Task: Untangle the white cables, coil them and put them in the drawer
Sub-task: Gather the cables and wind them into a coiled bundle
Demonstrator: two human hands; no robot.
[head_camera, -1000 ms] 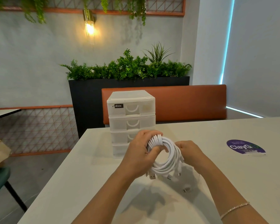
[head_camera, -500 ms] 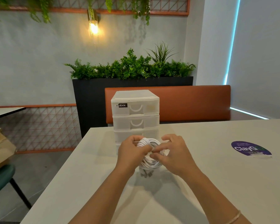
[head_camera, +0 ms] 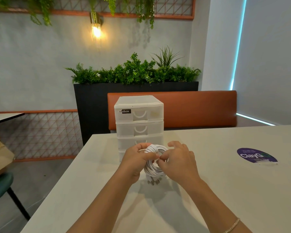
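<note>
Since a second ago the right hand (head_camera: 178,163) has closed in on the white cables (head_camera: 155,163), pinching the coil at mid-frame which the left hand (head_camera: 136,161) grips, hiding the drawer unit's (head_camera: 139,120) lower drawers, purple sticker (head_camera: 256,155) at right.

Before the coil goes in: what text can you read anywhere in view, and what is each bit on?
"abox": black label on the top drawer of the drawer unit; characters before it are unreadable.
"ClayG": purple sticker on the table; the small lines above and below are blurred.
</note>
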